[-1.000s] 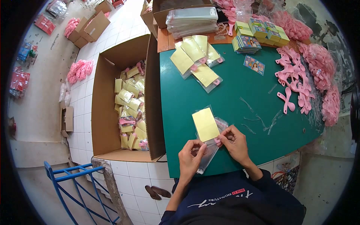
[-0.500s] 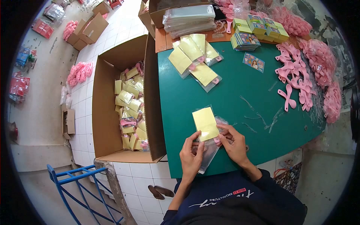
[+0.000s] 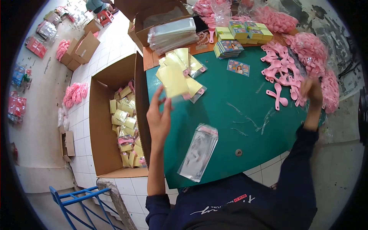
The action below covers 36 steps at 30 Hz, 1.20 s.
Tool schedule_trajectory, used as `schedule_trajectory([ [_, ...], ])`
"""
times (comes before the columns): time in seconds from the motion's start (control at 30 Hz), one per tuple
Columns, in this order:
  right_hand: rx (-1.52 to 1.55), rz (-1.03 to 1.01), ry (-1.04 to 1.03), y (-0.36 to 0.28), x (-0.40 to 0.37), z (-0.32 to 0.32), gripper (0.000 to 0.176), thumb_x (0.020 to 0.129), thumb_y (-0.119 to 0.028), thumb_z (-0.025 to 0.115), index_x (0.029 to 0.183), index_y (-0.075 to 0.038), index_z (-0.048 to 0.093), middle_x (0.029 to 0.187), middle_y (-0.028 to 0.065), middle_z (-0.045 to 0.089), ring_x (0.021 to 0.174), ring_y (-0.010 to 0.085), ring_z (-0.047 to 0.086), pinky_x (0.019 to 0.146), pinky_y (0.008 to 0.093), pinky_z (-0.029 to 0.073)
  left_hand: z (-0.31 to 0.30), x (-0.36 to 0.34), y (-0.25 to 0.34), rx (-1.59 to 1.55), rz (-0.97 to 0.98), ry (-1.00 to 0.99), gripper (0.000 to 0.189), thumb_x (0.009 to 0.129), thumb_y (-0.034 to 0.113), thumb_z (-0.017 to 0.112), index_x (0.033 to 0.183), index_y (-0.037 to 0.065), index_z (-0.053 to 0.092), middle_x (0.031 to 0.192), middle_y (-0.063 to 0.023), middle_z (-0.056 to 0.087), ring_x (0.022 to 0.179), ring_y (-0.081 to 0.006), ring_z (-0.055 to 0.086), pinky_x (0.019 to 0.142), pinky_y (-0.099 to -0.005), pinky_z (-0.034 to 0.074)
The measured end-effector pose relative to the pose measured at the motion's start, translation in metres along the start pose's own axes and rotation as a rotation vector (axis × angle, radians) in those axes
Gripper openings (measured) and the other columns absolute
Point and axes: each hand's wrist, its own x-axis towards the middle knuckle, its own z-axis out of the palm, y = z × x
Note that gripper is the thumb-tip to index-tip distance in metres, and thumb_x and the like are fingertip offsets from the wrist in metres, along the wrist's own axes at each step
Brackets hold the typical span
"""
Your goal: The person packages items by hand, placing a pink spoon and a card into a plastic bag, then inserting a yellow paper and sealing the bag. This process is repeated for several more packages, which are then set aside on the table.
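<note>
My left hand (image 3: 159,117) reaches forward over the table's left side, thumb and fingers apart. Just beyond its fingertips is a yellow-backed card packet (image 3: 173,78) in clear plastic, with a bit of pink at its corner; it overlaps similar packets (image 3: 194,87). On the right, my right hand (image 3: 313,91) is smeared by motion beside the heap of pink plastic spoons (image 3: 285,69), so its fingers do not show clearly. A stack of clear plastic bags (image 3: 199,153) lies near the table's front edge.
A tall cardboard box (image 3: 111,161) holding many packets stands left of the green table (image 3: 214,115). Card stacks (image 3: 229,49), one loose card (image 3: 238,67) and more clear bags (image 3: 172,34) lie at the back. Plastic strips (image 3: 264,122) are scattered mid-table. A blue metal frame (image 3: 73,195) stands lower left.
The packet went from between both hands to the pile at the back left, with my left hand following. My right hand moved right to the spoons. The view shifted slightly.
</note>
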Motion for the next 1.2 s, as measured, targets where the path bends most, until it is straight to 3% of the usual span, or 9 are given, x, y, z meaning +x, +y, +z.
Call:
schedule_trajectory([
  [0.03,-0.146,0.289,0.275,0.054,-0.019,-0.055,0.041,0.090,-0.029,0.052,0.107,0.007,0.057,0.094,0.0185,0.063,0.085,0.0269,0.064,0.071,0.0372,0.052,0.001,0.006,-0.014,0.156,0.095,0.047,0.041,0.088,0.011,0.057,0.127,0.002,0.048,0.113,-0.0117,0.058,0.084,-0.0161,0.057,0.066,-0.0285,0.051],
  [0.1,-1.243,1.212,0.741,0.057,-0.005,-0.093,0.043,0.088,-0.035,0.054,0.110,0.001,0.057,0.110,0.0254,0.058,0.101,0.0331,0.057,0.081,0.0416,0.048,0.001,0.001,-0.021,0.380,0.158,-0.015,0.033,0.088,0.014,0.059,0.118,0.002,0.053,0.105,-0.0159,0.056,0.088,-0.0254,0.058,0.071,-0.0350,0.051],
  [0.13,-1.418,1.240,0.522,0.047,-0.010,-0.080,0.040,0.085,-0.031,0.058,0.111,-0.001,0.057,0.109,0.0240,0.058,0.099,0.0326,0.058,0.081,0.0427,0.048,0.003,-0.018,-0.021,0.354,0.155,-0.140,0.033,0.086,0.015,0.061,0.114,0.001,0.053,0.102,-0.0173,0.055,0.089,-0.0297,0.057,0.075,-0.0364,0.049],
  [0.2,-1.154,0.220,0.691,0.108,-0.042,-0.088,0.037,0.077,-0.020,0.067,0.110,-0.006,0.058,0.099,0.0176,0.062,0.090,0.0282,0.060,0.071,0.0431,0.050,0.015,-0.054,-0.021,0.333,0.136,-0.317,0.037,0.081,0.014,0.065,0.113,0.000,0.052,0.103,-0.0182,0.051,0.092,-0.0338,0.056,0.079,-0.0390,0.046],
  [0.23,-0.615,0.482,0.772,0.069,-0.020,-0.031,0.029,0.077,-0.017,0.066,0.102,-0.002,0.059,0.090,0.0135,0.061,0.084,0.0239,0.059,0.068,0.0368,0.048,0.022,-0.072,-0.021,0.345,0.107,-0.375,0.042,0.078,0.013,0.068,0.115,0.000,0.051,0.108,-0.0177,0.049,0.092,-0.0338,0.055,0.080,-0.0401,0.046],
  [0.4,-0.913,0.443,0.579,0.053,0.004,0.107,0.038,0.076,-0.012,0.066,0.108,0.000,0.050,0.091,0.0211,0.057,0.083,0.0378,0.057,0.074,0.0421,0.046,0.037,-0.086,-0.026,0.227,0.051,-0.345,0.047,0.073,0.002,0.070,0.117,0.003,0.052,0.101,-0.0124,0.050,0.086,-0.0244,0.057,0.071,-0.0345,0.049],
  [0.77,-0.843,0.275,0.737,0.026,0.027,0.136,0.020,0.078,0.002,0.055,0.098,-0.002,0.058,0.087,0.0141,0.051,0.074,0.0297,0.053,0.070,0.0376,0.045,0.029,-0.082,-0.026,0.008,-0.131,-0.222,0.026,0.078,0.004,0.068,0.102,0.002,0.058,0.086,-0.0077,0.068,0.076,-0.0179,0.067,0.067,-0.0264,0.051],
  [1.03,-0.147,0.057,0.418,-0.066,0.059,0.233,0.013,0.083,-0.004,0.061,0.094,0.000,0.057,0.078,0.0098,0.057,0.067,0.0202,0.058,0.059,0.0313,0.047,0.027,-0.079,-0.022,0.094,0.092,-0.189,0.010,0.081,0.005,0.065,0.089,-0.001,0.064,0.098,-0.0113,0.067,0.085,-0.0206,0.067,0.069,-0.0280,0.052],
  [1.2,-0.272,0.021,0.376,-0.048,0.068,0.247,0.013,0.081,-0.004,0.063,0.091,0.001,0.056,0.076,0.0100,0.058,0.065,0.0181,0.060,0.057,0.0294,0.047,0.011,-0.077,-0.015,0.030,-0.056,-0.223,0.015,0.082,0.004,0.064,0.096,0.001,0.065,0.097,-0.0104,0.066,0.087,-0.0156,0.065,0.072,-0.0275,0.052],
])
